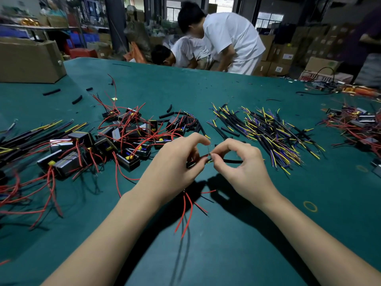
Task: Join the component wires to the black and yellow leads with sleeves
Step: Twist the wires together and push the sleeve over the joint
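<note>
Above the green table [237, 234], the left hand [173, 168] pinches red component wires [186, 209]; the right hand [241, 164] pinches a black lead [233, 161], tips meeting. Components [123, 139] lie left, spare leads [266, 129] right.

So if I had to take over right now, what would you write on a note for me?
Left hand: pinches a red component wire.
Right hand: pinches a black lead; the two ends meet between the fingertips.
Components with red wires are piled to the left, loose leads to the right, black sleeves behind on the green table.
Done: what look like joined ones lie far left.
Left: finish this joint, sleeve it, then work through the piles.
</note>
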Available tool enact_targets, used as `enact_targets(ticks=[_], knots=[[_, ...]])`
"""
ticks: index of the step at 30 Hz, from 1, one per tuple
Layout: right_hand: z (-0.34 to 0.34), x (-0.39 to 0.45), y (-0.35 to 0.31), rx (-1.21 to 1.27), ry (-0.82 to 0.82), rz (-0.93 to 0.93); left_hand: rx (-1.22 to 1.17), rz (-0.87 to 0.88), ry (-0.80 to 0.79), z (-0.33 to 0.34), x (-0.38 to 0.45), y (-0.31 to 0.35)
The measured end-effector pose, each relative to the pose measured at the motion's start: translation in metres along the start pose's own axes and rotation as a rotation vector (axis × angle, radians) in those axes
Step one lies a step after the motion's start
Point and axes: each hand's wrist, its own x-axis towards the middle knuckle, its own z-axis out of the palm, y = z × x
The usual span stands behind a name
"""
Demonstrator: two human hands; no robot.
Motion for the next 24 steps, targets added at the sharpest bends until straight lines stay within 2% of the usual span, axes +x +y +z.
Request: enact_targets(ticks=[4,7,11,15,17,20,24], knots=[[0.001,-0.002,0.001,-0.028,0.004,-0.04,0.131,0.044,-0.017,-0.001,-0.001,-0.001],[0.001,-0.003,0.003,-0.179,-0.013,-0.148,0.182,0.02,-0.012,0.001,-0.001,-0.002],[-0.001,-0.001,0.007,-0.537,0.023,-0.401,0.103,-0.088,-0.028,0.007,-0.001,-0.001],[-0.001,0.001,0.006,-0.696,0.107,-0.52,0.016,-0.217,-0.092,0.012,0.001,-0.001],[0.0,0.0,0.005,-0.66,0.096,-0.506,-0.047,-0.312,-0.148,0.009,0.003,-0.001],[0.001,-0.002,0.003,-0.45,0.029,-0.367,-0.17,-0.428,-0.259,-0.002,0.006,-0.003],[0.002,-0.003,0.0,-0.147,-0.017,-0.166,-0.158,-0.344,-0.271,-0.012,0.005,-0.003]])
